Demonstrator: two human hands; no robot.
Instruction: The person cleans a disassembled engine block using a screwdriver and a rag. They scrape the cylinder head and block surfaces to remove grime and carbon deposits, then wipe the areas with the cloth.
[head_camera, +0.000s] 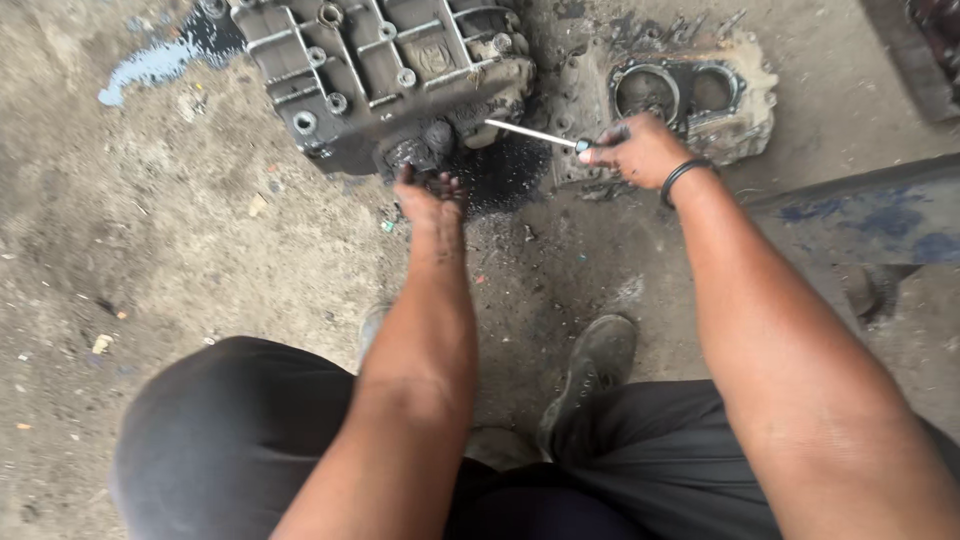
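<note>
A large grey ribbed metal casing (370, 70) lies on the dirt floor ahead of me. My left hand (428, 195), black with grease, reaches to the casing's near edge, fingertips at a dark round part there; I cannot tell if it grips it. My right hand (640, 150), with a black band on the wrist, is closed on the handle of a thin metal tool (530, 132) whose tip points left into the casing's right corner. A pool of black oil (500, 175) spreads under that corner.
A flat metal cover plate (690, 95) with two round openings lies on the ground right of the casing. A dark beam (860, 200) runs across at right. My knees and a shoe (595, 365) fill the bottom. A pale blue puddle (150, 65) is at top left.
</note>
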